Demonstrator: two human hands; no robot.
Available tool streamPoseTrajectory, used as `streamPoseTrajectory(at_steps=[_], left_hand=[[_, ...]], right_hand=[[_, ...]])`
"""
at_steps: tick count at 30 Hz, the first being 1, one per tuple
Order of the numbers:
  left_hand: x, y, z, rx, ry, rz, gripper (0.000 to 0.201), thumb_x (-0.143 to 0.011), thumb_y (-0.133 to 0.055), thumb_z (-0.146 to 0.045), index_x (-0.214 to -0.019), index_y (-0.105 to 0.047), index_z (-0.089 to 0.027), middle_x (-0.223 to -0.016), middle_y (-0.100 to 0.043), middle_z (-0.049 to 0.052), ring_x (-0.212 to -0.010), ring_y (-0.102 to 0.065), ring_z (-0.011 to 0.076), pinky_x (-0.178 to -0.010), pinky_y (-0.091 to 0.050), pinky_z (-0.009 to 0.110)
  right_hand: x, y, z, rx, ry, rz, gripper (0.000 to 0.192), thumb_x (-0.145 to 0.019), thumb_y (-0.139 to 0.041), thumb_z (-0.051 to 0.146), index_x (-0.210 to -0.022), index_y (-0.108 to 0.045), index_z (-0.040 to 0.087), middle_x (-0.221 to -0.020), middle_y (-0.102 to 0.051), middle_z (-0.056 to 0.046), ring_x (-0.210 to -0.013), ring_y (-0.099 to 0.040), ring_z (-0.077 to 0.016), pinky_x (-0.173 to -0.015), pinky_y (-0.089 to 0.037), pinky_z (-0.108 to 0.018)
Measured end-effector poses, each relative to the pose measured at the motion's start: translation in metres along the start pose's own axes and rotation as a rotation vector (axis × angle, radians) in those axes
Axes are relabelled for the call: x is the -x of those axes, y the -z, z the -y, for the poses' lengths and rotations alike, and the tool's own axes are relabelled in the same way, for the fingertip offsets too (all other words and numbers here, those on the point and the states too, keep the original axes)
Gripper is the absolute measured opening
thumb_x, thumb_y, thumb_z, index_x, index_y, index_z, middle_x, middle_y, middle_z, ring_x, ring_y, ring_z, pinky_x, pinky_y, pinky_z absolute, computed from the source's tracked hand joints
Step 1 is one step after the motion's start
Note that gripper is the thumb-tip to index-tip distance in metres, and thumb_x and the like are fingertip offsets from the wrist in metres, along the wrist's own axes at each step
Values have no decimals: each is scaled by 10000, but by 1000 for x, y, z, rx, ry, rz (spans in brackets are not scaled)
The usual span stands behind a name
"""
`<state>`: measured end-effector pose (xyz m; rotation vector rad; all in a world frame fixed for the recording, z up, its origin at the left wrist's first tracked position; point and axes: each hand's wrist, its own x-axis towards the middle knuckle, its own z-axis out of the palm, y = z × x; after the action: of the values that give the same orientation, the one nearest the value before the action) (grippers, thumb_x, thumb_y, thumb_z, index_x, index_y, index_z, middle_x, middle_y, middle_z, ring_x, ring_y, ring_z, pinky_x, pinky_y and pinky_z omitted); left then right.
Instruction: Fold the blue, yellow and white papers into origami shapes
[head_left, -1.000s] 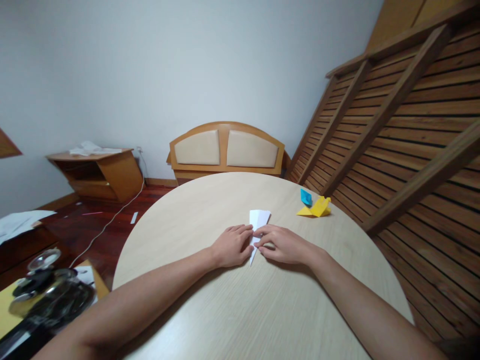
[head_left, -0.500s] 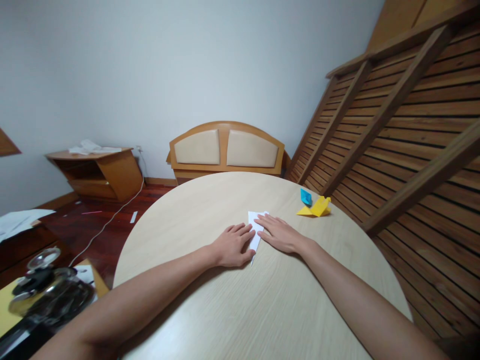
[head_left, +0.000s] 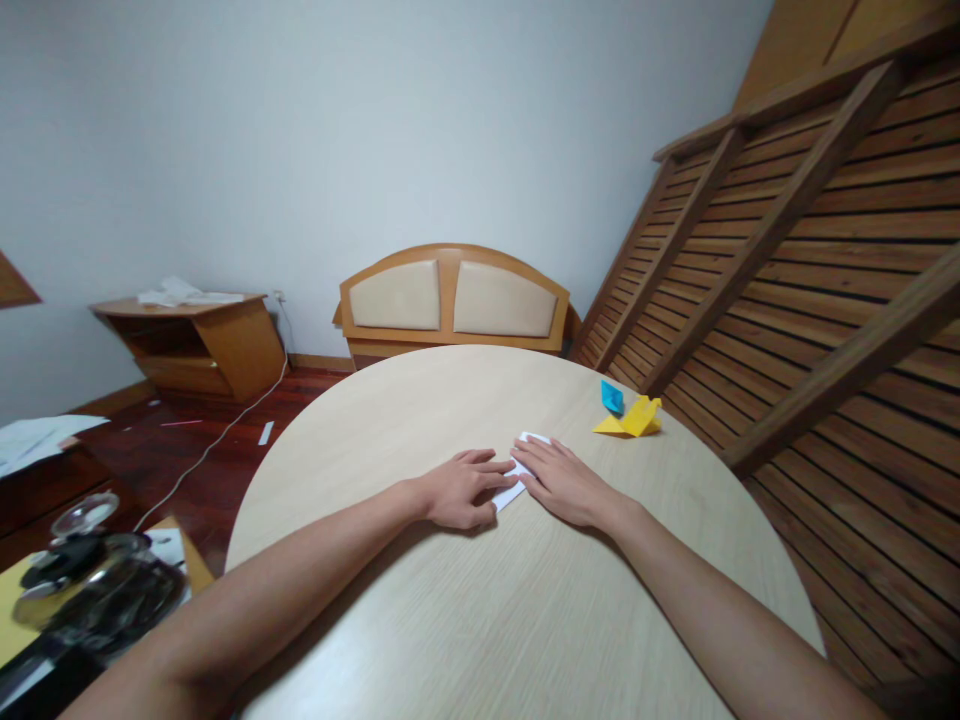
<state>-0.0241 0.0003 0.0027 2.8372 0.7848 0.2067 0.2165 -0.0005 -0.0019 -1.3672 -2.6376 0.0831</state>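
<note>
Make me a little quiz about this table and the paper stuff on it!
1. True or false: both hands lie flat on the white paper.
2. What colour is the folded paper beside the yellow paper?
3. The round table is: A glass, B pale wood, C metal.

Key: 1 true, left hand and right hand press it; 2 blue; 3 B.

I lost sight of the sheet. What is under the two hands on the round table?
A folded white paper lies flat under the left hand and right hand. Only its middle strip and far corner show; the rest is covered.
</note>
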Motion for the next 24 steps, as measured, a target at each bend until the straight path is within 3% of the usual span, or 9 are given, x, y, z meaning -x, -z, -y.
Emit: streamPoseTrajectory(at_steps=[2,6,14,19,21,24], left_hand=[[0,-1,0,-2,-16,-6,637,-845,-536,-318,-1472,-456,-238,-1584,-344,28,-1458,-301,349,-1193,-268,511],[1,0,-5,-12,-75,-45,625,-840,-503,-252,-1461,-471,-179,-1543,-419,59,-1432,-360,312,-1206,-265,454],[3,7,-4,10,-142,-23,548,-923,-477,-294,-1456,-471,-167,-1527,-444,64,-1407,-401,285,-1198,-290,426],[6,12,2,57,-215,-13,407,-978,-474,-337,-1355,-572,-219,-1494,-491,57,-1385,-443,247,-1208,-275,400],[5,12,5,61,-233,-19,392,-989,-475,-346,-1348,-574,-222,-1492,-492,63,-1374,-459,238,-1206,-280,394],[1,11,12,53,-276,-41,389,-996,-490,-341,-1350,-566,-197,-1470,-515,99,-1351,-488,243,-1194,-301,405]], right_hand=[[-2,-2,-2,-104,45,76,528,-1029,-304,394,-1515,-396,206,-1590,-350,-83,-1487,-263,-235,-1206,-227,-470],[-6,-1,-9,-157,-39,153,585,-1029,-273,447,-1555,-313,195,-1622,-261,-74,-1508,-189,-255,-1220,-180,-497],[-11,-3,-23,-60,-192,92,775,-953,-358,651,-1559,-301,172,-1623,-261,-98,-1493,-201,-360,-1193,-211,-542],[-5,-4,-19,0,-275,64,780,-949,-373,645,-1549,-321,148,-1615,-279,-113,-1501,-160,-370,-1188,-210,-560],[-3,-3,-15,39,-260,28,722,-965,-374,601,-1535,-353,159,-1620,-264,-108,-1507,-141,-358,-1192,-170,-584],[-3,-5,-11,35,-100,-13,625,-1001,-342,518,-1516,-392,167,-1616,-275,-99,-1511,-162,-300,-1212,-134,-547]])
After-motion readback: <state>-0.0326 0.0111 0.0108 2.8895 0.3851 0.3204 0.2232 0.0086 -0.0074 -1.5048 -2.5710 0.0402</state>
